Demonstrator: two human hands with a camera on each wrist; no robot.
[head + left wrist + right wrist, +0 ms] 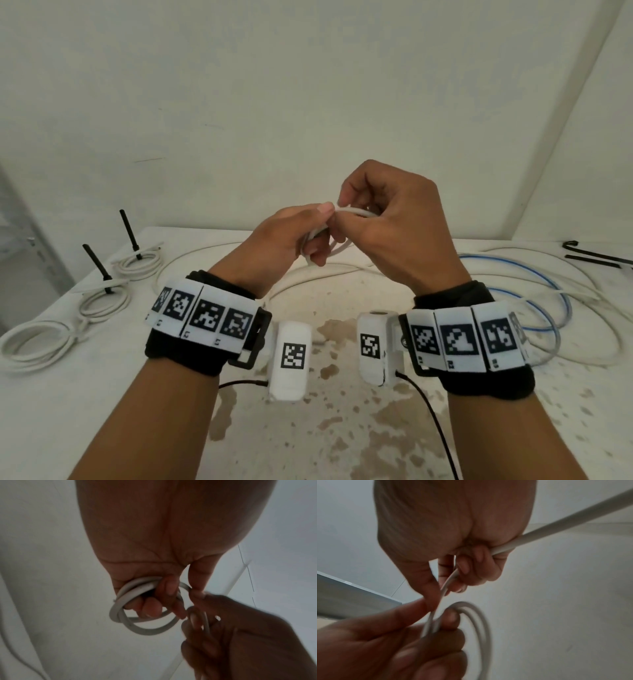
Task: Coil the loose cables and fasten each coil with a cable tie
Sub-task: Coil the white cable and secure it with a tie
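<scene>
Both hands are raised above the table centre, working a white cable (356, 213). My left hand (301, 229) holds a small coil of it (137, 616), its fingers curled through the loops. My right hand (383, 212) pinches the strand beside the left thumb and grips the cable's free length (556, 524), which trails off to the right. The rest of this cable (219, 251) lies in a wide loop on the table. Loose black cable ties (596, 257) lie at the far right.
On the left of the white table (308, 428) lie three white coils, two fastened with black ties (99, 270) (132, 236) and one nearer (37, 339). A blue cable (534, 270) and more white cable lie loose at the right. A wall stands behind.
</scene>
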